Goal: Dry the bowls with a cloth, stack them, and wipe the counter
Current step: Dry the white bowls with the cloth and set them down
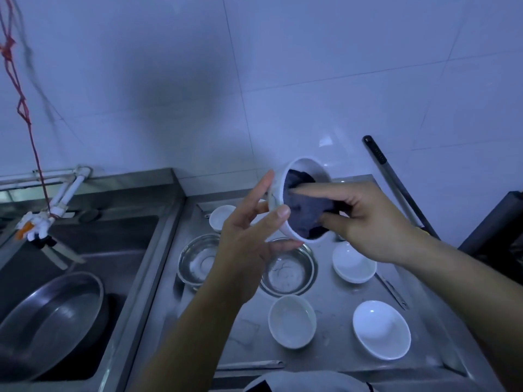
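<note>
while the left hand (249,236) covers part of two steel bowls (288,271) on the counter (339,360), it cradles a white bowl (304,176) tipped on its side above them, fingers spread round its outer wall. the right hand (365,219) pinches a dark blue cloth (305,210) bunched inside that bowl, hiding its bottom. four white bowls sit apart below, seemingly wet.
</note>
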